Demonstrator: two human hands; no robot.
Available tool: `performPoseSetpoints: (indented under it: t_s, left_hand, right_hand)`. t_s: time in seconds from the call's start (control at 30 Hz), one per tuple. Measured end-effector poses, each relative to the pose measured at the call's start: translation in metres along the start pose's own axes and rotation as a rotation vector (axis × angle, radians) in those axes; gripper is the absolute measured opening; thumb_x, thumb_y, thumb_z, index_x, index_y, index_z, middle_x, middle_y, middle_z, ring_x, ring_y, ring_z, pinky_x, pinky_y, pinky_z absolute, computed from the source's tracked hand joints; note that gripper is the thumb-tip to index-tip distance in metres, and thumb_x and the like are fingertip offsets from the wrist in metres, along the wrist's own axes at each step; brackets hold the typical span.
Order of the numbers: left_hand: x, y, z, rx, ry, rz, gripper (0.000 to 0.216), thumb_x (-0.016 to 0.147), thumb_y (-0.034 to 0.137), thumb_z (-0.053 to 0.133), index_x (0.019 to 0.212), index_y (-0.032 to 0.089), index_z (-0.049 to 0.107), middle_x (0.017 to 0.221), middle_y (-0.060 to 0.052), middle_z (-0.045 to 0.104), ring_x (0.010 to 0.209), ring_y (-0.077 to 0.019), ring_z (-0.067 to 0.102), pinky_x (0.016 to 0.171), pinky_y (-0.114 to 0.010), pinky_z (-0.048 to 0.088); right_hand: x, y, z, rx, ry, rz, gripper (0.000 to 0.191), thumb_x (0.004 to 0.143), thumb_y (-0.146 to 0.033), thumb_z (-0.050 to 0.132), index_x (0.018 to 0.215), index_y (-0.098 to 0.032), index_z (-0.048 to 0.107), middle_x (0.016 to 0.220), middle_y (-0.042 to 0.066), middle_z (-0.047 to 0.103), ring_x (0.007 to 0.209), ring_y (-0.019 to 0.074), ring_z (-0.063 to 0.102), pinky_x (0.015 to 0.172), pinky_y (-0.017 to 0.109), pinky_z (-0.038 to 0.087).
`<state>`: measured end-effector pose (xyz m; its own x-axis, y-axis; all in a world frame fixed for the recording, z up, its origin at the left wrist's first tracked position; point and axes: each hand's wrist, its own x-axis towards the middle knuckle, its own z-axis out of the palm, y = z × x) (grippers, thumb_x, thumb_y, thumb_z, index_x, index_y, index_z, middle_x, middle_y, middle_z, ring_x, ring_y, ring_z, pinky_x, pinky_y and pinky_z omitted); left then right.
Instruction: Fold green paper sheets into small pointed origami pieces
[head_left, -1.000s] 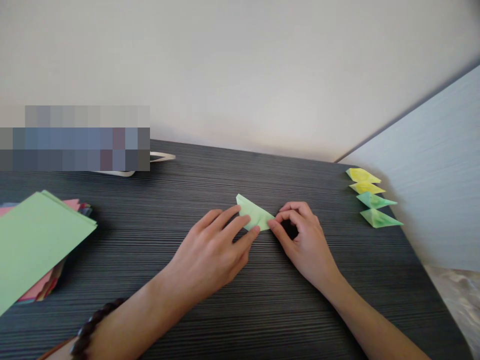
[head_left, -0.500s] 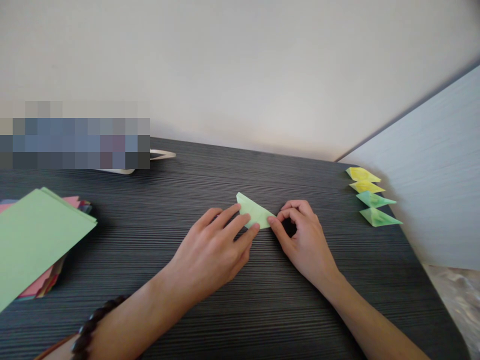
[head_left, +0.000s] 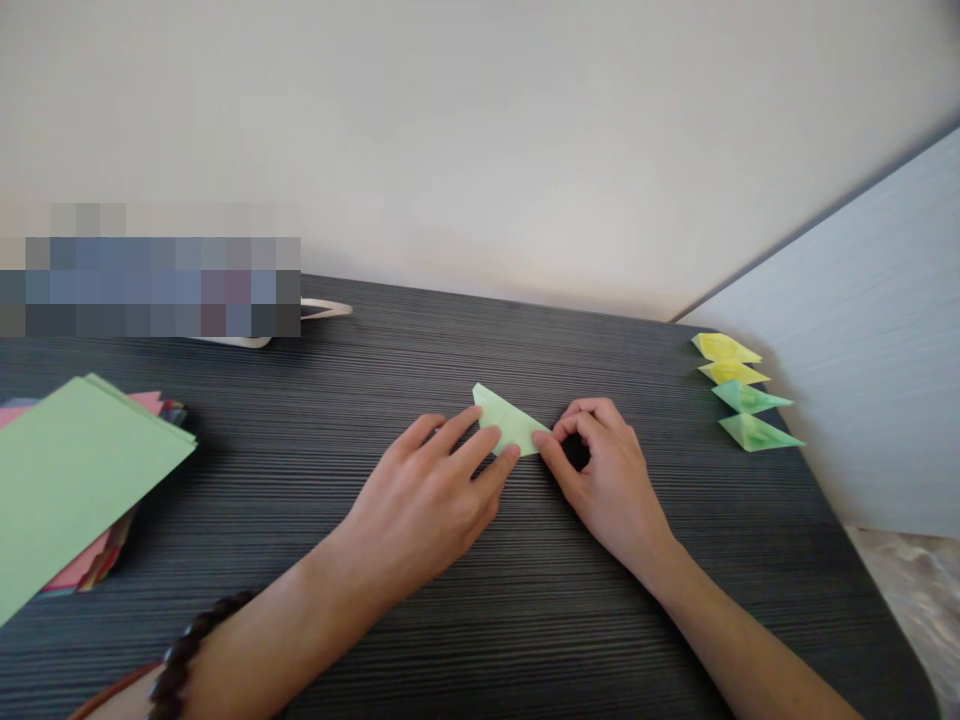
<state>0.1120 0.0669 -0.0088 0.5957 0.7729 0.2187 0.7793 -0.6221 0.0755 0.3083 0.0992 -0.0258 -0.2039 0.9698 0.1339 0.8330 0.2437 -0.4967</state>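
A small folded piece of light green paper [head_left: 513,424] lies on the dark desk, its long slanted edge facing away from me. My left hand [head_left: 431,490] rests over its left and near side, fingers spread and fingertips pressing it down. At the paper's right corner, my right hand [head_left: 604,465] pinches the tip between thumb and index finger. The left hand's fingers cover part of the near edge.
On the left sits a stack of coloured paper with green sheets [head_left: 90,480] on top. Several folded yellow and green paper pieces [head_left: 757,435] stand in a column at the right edge. A white-rimmed object [head_left: 330,308], mostly pixelated, is at the back left by the wall.
Almost nothing differs. My right thumb has shifted very slightly left on the paper's corner; the left hand and the paper stay in place.
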Motion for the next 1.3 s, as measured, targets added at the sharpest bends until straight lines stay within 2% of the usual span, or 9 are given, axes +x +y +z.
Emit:
performPoseSetpoints:
  t_s: [0.13, 0.33, 0.63, 1.0, 1.3]
  left_hand:
    - [0.000, 0.001, 0.001, 0.007, 0.006, 0.014, 0.033, 0.091, 0.021, 0.046, 0.123, 0.026, 0.055, 0.117, -0.004, 0.063, 0.118, -0.0274, 0.053, 0.088, -0.043, 0.048]
    - [0.000, 0.001, 0.001, -0.006, -0.010, -0.004, 0.031, 0.091, 0.022, 0.047, 0.119, 0.025, 0.058, 0.114, -0.005, 0.063, 0.118, -0.0290, 0.052, 0.087, -0.046, 0.047]
    - [0.000, 0.002, 0.000, -0.034, -0.026, -0.014, 0.033, 0.092, 0.022, 0.043, 0.123, 0.025, 0.056, 0.116, -0.005, 0.062, 0.118, -0.0301, 0.051, 0.088, -0.047, 0.047]
    - [0.001, 0.002, 0.001, -0.074, -0.020, -0.032, 0.028, 0.092, 0.023, 0.046, 0.117, 0.025, 0.060, 0.115, -0.006, 0.062, 0.119, -0.0293, 0.050, 0.089, -0.045, 0.045]
    - [0.001, 0.001, 0.003, -0.066, -0.012, -0.033, 0.028, 0.091, 0.023, 0.045, 0.114, 0.025, 0.061, 0.113, -0.005, 0.062, 0.116, -0.0293, 0.052, 0.086, -0.046, 0.046]
  right_hand:
    - [-0.001, 0.000, 0.000, 0.002, -0.005, 0.000, 0.018, 0.084, -0.035, 0.057, 0.074, -0.021, 0.056, 0.092, 0.004, 0.055, 0.087, 0.0204, 0.054, 0.066, 0.033, 0.041]
    - [0.000, 0.002, 0.000, 0.005, 0.005, -0.016, 0.017, 0.084, -0.035, 0.057, 0.076, -0.021, 0.054, 0.092, 0.004, 0.055, 0.087, 0.0202, 0.054, 0.072, 0.036, 0.041]
    - [-0.001, 0.002, -0.001, 0.057, 0.020, -0.120, 0.014, 0.078, -0.030, 0.062, 0.086, -0.022, 0.053, 0.097, 0.005, 0.053, 0.090, 0.0209, 0.052, 0.074, 0.036, 0.042]
    - [0.002, 0.008, -0.011, 0.159, -0.066, -0.115, 0.009, 0.079, -0.022, 0.058, 0.087, -0.023, 0.055, 0.098, 0.004, 0.053, 0.076, 0.0165, 0.049, 0.071, 0.035, 0.045]
    - [0.004, 0.013, -0.013, 0.198, -0.022, -0.118, 0.009, 0.080, -0.014, 0.053, 0.085, -0.022, 0.055, 0.094, 0.003, 0.052, 0.070, 0.0134, 0.048, 0.067, 0.031, 0.043]
